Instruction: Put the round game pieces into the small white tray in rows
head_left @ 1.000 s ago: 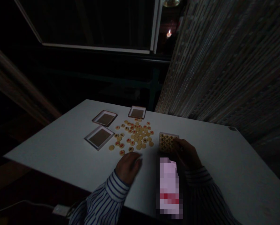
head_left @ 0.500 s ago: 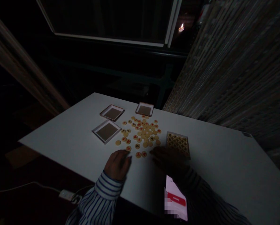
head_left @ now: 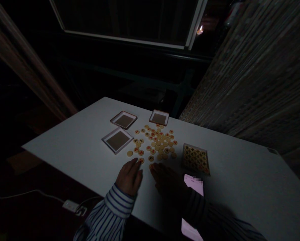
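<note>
Many small round yellow game pieces (head_left: pixel 157 144) with red and black marks lie scattered on a white table (head_left: pixel 84 154). My left hand (head_left: pixel 129 177) rests flat on the table, fingers stretched out, its fingertips touching the nearest pieces. My right hand (head_left: pixel 166 179) lies dark beside it with fingers extended toward the pieces at the near edge of the pile. A small patterned box (head_left: pixel 196 158) filled with pieces stands just right of my right hand.
Three shallow square trays (head_left: pixel 117 140), (head_left: pixel 123 119), (head_left: pixel 159 117) lie left of and behind the pieces. A pink-white card (head_left: pixel 193 184) hangs near my right sleeve. A brick wall (head_left: pixel 252 73) rises at right, and the room beyond is dark. A cable runs on the floor at lower left.
My right hand left the patterned box and moved left to the near edge of the pieces. My left hand slid slightly forward to the pieces. The camera view shifted.
</note>
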`<state>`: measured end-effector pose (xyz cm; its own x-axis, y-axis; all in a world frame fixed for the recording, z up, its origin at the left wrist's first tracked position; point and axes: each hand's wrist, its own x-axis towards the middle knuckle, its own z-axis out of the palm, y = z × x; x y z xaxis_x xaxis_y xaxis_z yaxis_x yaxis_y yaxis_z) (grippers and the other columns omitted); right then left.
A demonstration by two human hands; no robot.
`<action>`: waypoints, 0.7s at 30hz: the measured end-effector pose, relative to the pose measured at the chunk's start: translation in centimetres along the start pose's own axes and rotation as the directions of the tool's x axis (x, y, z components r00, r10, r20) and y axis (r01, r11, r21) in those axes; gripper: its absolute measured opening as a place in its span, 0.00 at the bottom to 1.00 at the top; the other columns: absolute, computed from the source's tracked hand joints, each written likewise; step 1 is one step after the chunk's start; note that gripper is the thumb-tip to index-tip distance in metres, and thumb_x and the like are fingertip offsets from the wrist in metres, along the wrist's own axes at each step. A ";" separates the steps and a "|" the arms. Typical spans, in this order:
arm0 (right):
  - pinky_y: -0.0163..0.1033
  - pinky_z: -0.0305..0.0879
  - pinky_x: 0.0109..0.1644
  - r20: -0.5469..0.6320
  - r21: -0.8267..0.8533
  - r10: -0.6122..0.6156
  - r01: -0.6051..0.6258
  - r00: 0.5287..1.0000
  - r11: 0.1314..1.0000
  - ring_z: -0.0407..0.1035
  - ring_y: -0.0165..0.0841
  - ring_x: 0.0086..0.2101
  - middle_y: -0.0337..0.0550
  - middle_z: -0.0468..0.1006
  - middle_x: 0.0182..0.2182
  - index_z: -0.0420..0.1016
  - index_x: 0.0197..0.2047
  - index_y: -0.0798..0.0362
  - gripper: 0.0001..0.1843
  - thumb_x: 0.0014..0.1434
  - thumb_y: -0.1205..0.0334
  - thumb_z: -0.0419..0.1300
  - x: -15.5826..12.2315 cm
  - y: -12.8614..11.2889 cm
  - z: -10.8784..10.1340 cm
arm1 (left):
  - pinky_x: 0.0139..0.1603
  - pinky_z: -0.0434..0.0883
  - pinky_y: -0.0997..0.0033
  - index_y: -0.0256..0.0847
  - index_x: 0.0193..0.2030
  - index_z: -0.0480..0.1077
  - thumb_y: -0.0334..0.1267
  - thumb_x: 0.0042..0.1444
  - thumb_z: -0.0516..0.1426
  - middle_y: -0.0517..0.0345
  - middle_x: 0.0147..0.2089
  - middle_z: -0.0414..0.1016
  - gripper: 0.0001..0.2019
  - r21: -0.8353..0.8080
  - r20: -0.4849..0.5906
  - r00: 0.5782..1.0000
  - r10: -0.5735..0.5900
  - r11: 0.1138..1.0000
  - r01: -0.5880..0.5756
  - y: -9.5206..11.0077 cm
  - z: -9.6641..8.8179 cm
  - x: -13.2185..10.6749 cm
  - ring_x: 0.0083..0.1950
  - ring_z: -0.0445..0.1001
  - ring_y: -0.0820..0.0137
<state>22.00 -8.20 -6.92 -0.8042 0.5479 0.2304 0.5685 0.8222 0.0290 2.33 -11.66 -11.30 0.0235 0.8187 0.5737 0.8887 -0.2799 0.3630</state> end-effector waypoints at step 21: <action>0.50 0.55 0.50 0.017 -0.061 0.041 -0.040 0.999 0.997 0.56 0.44 0.53 0.54 0.64 0.55 0.60 0.58 0.55 0.25 0.56 0.61 0.51 0.7 1.3 -1.0 | 0.44 0.69 0.58 0.38 0.49 0.65 0.37 0.51 0.54 0.49 0.44 0.74 0.17 0.058 0.128 0.980 -0.149 0.988 0.143 0.2 0.5 2.4 0.44 0.70 0.60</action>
<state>22.32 -6.90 -5.75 -0.7829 0.5839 0.2147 0.6098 0.7885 0.0793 2.80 -9.54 -10.19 -0.0506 0.9088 0.4142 0.9079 -0.1310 0.3983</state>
